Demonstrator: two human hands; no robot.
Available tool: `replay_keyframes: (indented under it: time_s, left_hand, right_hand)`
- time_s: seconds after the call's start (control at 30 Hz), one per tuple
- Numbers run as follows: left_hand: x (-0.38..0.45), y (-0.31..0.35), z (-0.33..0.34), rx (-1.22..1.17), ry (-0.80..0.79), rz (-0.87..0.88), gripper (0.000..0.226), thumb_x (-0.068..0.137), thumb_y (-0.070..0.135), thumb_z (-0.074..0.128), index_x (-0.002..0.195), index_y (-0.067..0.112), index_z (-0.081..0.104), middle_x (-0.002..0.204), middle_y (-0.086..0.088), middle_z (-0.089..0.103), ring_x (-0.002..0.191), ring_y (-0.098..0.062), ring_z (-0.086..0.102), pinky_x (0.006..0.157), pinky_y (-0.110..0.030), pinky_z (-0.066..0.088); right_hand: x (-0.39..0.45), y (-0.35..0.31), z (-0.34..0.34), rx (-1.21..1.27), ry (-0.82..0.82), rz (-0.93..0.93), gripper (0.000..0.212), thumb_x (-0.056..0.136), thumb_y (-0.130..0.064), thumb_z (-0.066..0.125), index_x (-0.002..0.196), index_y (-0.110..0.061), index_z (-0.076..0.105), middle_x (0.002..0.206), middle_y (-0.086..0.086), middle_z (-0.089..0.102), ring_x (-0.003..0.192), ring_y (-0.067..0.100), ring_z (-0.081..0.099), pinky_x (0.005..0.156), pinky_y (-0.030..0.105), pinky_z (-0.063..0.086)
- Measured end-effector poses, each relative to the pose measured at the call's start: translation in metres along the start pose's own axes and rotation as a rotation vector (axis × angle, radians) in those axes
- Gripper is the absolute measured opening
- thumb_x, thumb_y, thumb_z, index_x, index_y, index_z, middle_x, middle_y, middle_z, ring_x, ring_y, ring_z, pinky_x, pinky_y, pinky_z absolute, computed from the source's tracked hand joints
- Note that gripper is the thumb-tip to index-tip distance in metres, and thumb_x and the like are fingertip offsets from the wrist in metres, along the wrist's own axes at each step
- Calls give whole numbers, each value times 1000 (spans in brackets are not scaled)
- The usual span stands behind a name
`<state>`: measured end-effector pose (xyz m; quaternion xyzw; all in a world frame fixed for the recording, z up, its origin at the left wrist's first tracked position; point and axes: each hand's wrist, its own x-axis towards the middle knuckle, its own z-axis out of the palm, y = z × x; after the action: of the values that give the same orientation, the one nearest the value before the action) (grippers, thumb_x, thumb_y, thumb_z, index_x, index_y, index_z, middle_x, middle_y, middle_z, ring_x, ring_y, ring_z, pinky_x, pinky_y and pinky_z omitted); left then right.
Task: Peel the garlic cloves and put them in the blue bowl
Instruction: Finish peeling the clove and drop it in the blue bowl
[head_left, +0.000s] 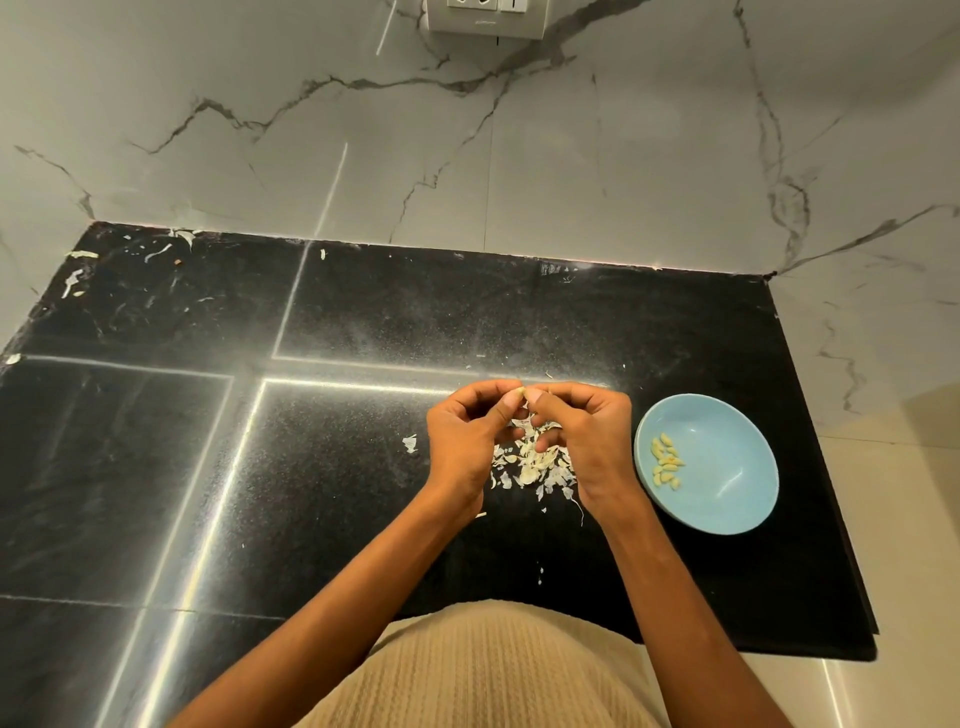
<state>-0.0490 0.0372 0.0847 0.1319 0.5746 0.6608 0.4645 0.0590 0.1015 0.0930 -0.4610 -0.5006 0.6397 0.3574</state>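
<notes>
Head view, nearest to me, shows a ribbed beige top at the bottom edge and both forearms reaching out over the black counter (363, 322). Further out, my left hand (465, 434) and right hand (584, 431) are brought together, fingers curled, thumbs and fingertips pinching one small garlic clove (521, 391) between them above a heap of papery peels (532, 467). The clove is mostly hidden by the thumbs, so I cannot tell how much skin is left on it. The risk I see is the clove slipping out of so tight a pinch and dropping into the peels, where pale clove and pale skin would be hard to tell apart. Just beside the right wrist sits the blue bowl (737, 499), holding a small cluster of peeled cloves (666, 461) near its left wall; a careless carry-over could nudge its rim or bring stuck skin along. Farther back, stray peel scraps (78, 280) lie by the marble wall (519, 156).
</notes>
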Motion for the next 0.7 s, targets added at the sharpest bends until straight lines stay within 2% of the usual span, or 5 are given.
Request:
replay_keyframes:
  time_s: [0.23, 0.4, 0.53, 0.7]
  left_hand:
    - [0, 0, 1, 54, 39, 78, 10, 85, -3, 73, 91, 3, 76, 81, -11, 76, 73, -20, 71, 71, -27, 59]
    - [-1, 2, 2, 62, 57, 128, 12, 82, -8, 72, 86, 3, 76, 77, -10, 76, 67, -19, 71, 68, -26, 59]
    - [-1, 0, 1, 44, 64, 142, 15, 83, -10, 71, 85, 4, 75, 75, -9, 75, 67, -19, 71, 68, -26, 59]
    - [-2, -1, 2, 43, 71, 188, 16, 82, -11, 71, 86, 3, 75, 79, -7, 76, 75, -17, 73, 71, -24, 58]
  right_hand:
    - [-1, -7, -1, -17, 11, 1, 8, 85, 7, 72, 81, 3, 78, 69, 20, 70, 52, 18, 64, 49, 31, 57]
    - [-4, -9, 6, -39, 49, -24, 11, 84, 11, 70, 78, 5, 77, 58, 12, 68, 50, 21, 67, 52, 32, 61]
    - [-7, -9, 12, -28, 82, -40, 9, 83, 12, 71, 79, 6, 77, 61, 17, 69, 51, 21, 68, 53, 29, 60]
    - [-11, -13, 21, 5, 118, -41, 17, 78, 13, 71, 72, -1, 77, 57, 9, 69, 50, 19, 67, 54, 33, 62]
